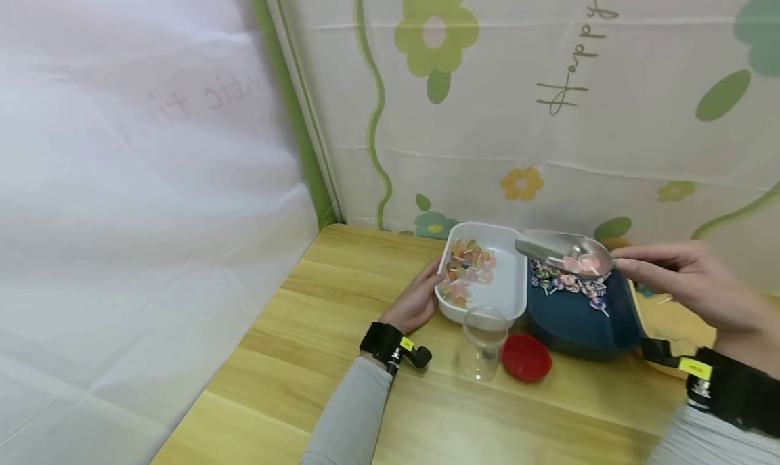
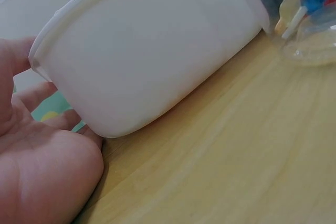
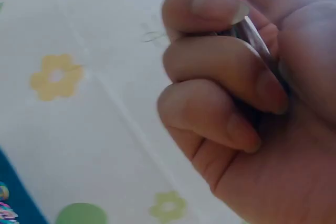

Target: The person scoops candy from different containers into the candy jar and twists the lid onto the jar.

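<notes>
The right hand (image 1: 688, 282) grips the handle of a metal scoop (image 1: 563, 252), fingers curled tight, a few candies in its bowl. It hangs over the blue tray (image 1: 579, 319) near the table's back edge. The left hand (image 1: 417, 299), fingers relaxed, rests against the white tray (image 1: 514, 285). Best keep the scoop level while crossing, then tip it slowly over the white tray.
</notes>
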Tool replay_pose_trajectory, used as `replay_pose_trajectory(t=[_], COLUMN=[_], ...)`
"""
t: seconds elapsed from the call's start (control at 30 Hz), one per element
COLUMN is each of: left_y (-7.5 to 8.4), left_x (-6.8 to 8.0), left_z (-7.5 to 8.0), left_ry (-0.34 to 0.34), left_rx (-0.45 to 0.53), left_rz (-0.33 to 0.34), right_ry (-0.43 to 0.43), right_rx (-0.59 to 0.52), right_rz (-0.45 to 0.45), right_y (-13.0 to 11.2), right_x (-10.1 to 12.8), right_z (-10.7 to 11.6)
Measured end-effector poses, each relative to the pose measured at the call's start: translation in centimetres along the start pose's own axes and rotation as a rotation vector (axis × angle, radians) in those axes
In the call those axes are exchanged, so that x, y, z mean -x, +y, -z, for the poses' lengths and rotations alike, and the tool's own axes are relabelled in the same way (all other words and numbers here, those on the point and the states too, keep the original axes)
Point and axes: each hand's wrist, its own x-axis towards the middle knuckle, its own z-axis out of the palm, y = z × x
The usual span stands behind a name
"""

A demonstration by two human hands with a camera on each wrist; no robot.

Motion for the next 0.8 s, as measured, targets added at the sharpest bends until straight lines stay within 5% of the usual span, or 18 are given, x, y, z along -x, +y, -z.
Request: replay_pose_trajectory(t=[0.3, 0.53, 0.8], left_y=[0.0, 0.1, 0.0], left_x=[-0.2, -0.1, -0.1], left_z=[0.0, 0.0, -0.1], left_ry=[-0.007, 0.002, -0.013], left_rx=[-0.015, 0.002, -0.008], left_rz=[0.001, 0.004, -0.002], right_ry=[-0.119, -0.32, -0.404], right_rx=[0.075, 0.212, 0.276], right_rz=[0.11, -0.063, -0.083], right_y=[-0.6, -1.4, -2.7], right_x=[2.2, 1.7, 0.7], right_z=[1.4, 1.0, 0.1])
